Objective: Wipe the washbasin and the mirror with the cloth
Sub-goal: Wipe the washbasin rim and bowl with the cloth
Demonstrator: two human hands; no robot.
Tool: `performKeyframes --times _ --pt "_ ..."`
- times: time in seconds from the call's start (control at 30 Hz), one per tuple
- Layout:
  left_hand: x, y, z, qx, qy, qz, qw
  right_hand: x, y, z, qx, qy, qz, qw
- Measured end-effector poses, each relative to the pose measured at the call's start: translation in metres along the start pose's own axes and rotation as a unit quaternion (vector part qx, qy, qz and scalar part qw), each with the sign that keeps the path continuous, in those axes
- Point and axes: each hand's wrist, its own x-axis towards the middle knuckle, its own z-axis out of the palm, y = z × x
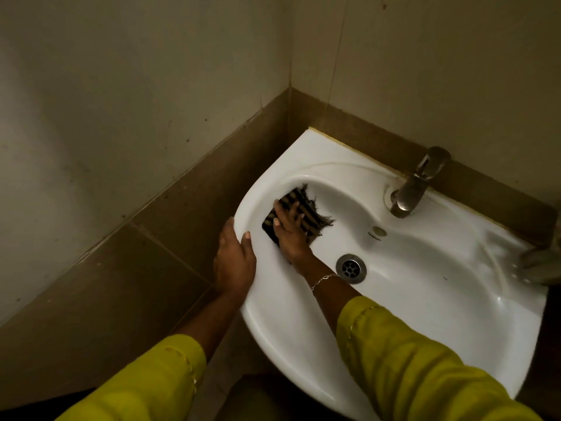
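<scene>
A white washbasin (425,284) is fixed to the wall in a corner. A dark striped cloth (309,214) with frayed edges lies flat against the bowl's inner left wall. My right hand (290,230) presses on the cloth with its fingers spread. My left hand (235,259) grips the basin's outer left rim, thumb over the edge. Both arms wear yellow-green sleeves, and a thin bracelet circles the right wrist. No mirror is in view.
A metal tap (417,183) stands at the basin's back rim, with the drain (351,268) in the bowl's middle. A blurred object (543,262) sits at the basin's right edge. Brown tiled walls close in on the left and behind.
</scene>
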Motion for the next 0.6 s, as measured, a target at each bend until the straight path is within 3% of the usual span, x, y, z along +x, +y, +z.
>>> performKeyframes --times 0.2,0.6 --pt "-0.001 0.000 0.000 -0.012 0.007 0.003 1.000 -0.028 0.001 0.001 0.097 -0.045 -0.058 0.993" --pt "-0.001 0.000 -0.003 -0.038 0.003 -0.001 0.999 -0.075 0.015 0.006 0.014 -0.153 -0.087 0.984"
